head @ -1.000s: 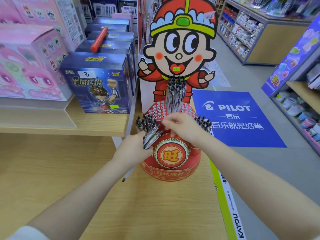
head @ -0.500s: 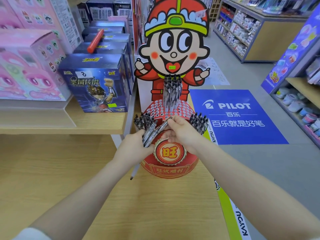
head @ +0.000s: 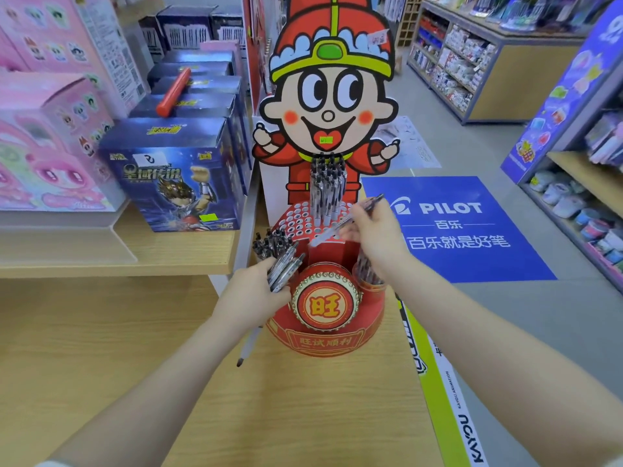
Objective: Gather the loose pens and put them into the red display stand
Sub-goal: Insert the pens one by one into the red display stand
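My left hand (head: 251,294) is wrapped around a bundle of slim clear-barrelled pens with black clips (head: 283,267), their tops fanning up and to the right against the left side of the round red cardboard display stand (head: 325,342). One pen from the bundle pokes out below my palm, its dark tip angled down over the pale wood-grain shelf top (head: 303,416).

My right hand (head: 372,234) pinches a single clear plastic pen (head: 344,220) between thumb and fingertips. It lies slanted, black end high to the right, pale tip low to the left, just over the stand's upper tier, a red plate full of round white-rimmed holes.

A tight cluster of upright pens (head: 326,187) fills the back holes; more pens stand in the lower cups on either side. The stand's glossy front carries a gold beaded medallion (head: 325,306). Behind rises a flat cartoon boy cut-out in a red hat (head: 328,89).
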